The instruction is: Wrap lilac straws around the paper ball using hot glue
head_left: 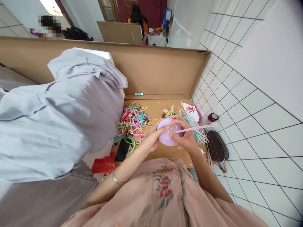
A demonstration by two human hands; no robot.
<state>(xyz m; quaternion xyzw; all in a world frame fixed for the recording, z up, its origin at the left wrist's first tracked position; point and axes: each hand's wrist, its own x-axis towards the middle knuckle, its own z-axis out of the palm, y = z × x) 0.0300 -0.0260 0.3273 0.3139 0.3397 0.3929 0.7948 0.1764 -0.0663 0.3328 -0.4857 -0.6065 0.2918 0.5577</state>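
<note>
Left fingers [163,129] and right fingers [178,138] clamp a lilac coil [166,140] between strip heap [135,118] and brown pouch [217,146].

Resembles a craft workshop, as shown by coloured strips [134,119] heaped at 9 o'clock, partition [157,69] at 12 and another person [137,15] beyond it.

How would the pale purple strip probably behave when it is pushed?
The strip juts straight past the right hand, so it is probably fairly stiff. Being thin, it is likely light. Its long free end may bend if pushed.
</note>
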